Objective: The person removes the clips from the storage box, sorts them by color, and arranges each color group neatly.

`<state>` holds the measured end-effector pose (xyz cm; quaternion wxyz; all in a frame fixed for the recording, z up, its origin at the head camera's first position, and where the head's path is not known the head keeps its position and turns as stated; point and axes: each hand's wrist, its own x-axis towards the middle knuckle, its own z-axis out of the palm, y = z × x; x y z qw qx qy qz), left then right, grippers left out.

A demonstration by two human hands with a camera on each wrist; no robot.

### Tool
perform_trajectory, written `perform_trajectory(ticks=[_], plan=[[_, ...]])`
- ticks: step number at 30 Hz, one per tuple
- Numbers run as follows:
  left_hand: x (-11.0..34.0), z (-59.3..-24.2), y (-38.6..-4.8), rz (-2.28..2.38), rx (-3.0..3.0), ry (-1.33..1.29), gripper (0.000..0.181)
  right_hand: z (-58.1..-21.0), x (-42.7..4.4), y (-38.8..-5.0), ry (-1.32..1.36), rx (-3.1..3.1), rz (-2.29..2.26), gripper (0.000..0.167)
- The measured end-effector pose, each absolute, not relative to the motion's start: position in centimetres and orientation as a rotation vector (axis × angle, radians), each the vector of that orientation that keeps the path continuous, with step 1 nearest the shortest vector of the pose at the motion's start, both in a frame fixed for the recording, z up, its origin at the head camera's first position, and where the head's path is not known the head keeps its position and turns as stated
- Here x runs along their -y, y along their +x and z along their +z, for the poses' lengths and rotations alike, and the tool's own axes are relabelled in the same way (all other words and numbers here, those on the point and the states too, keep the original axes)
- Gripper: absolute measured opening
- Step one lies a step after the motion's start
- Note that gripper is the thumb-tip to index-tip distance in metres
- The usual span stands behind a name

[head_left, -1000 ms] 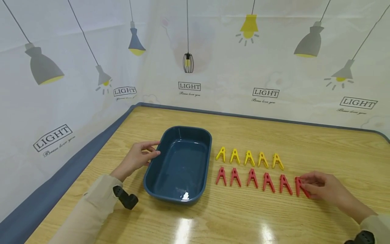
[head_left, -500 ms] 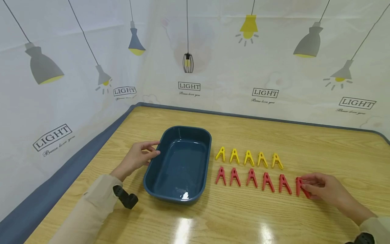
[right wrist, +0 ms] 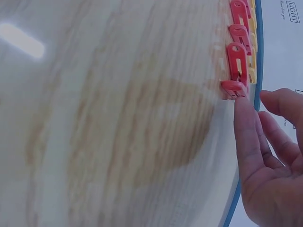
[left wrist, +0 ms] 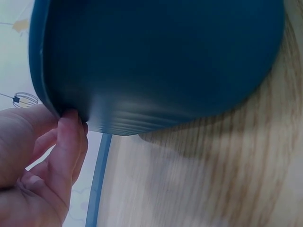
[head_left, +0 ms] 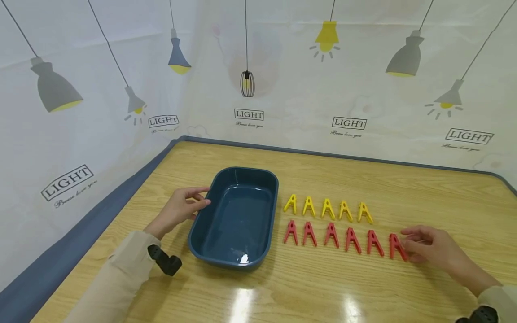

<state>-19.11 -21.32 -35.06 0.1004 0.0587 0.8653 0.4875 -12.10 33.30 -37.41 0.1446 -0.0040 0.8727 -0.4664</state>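
Note:
A deep blue dish (head_left: pixel 238 224) lies lengthwise on the table. At its left side, my left hand (head_left: pixel 183 208) pinches the rim; in the left wrist view the fingers (left wrist: pixel 68 135) meet the outer wall just under the lip. To the right of the dish lies a row of several red clothespins (head_left: pixel 331 234), legs toward me. My right hand (head_left: pixel 434 249) is beside the rightmost red clothespin (head_left: pixel 397 246). In the right wrist view one fingertip (right wrist: pixel 240 104) touches that clothespin, while another finger stands apart from it.
Several yellow clothespins (head_left: pixel 326 209) form a second row behind the red ones. The wooden table (head_left: pixel 315 287) has a blue back edge, and a wall covering (head_left: pixel 291 89) printed with lamps rises behind it. A black wrist camera (head_left: pixel 164 260) sits on the left sleeve.
My right fingers, earlier around the rightmost red clothespin, have loosened and drawn slightly right, showing more of it. The left hand keeps its place on the dish. The view has shifted slightly.

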Motion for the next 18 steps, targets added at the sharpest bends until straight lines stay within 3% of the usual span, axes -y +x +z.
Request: perform_trajectory(ticks=[10,18], plan=[[21.9,-34.9,-19.2,1.375,-2.582,0.218,0.047,-36.2,-32.8,-12.6,-0.072,-2.58,-1.369,0.046],[22.2,-32.8,-19.7,1.142,-2.63,0.338,0.051,-34.4,-31.2,-13.4,-0.16,-2.642,-1.398,0.045]])
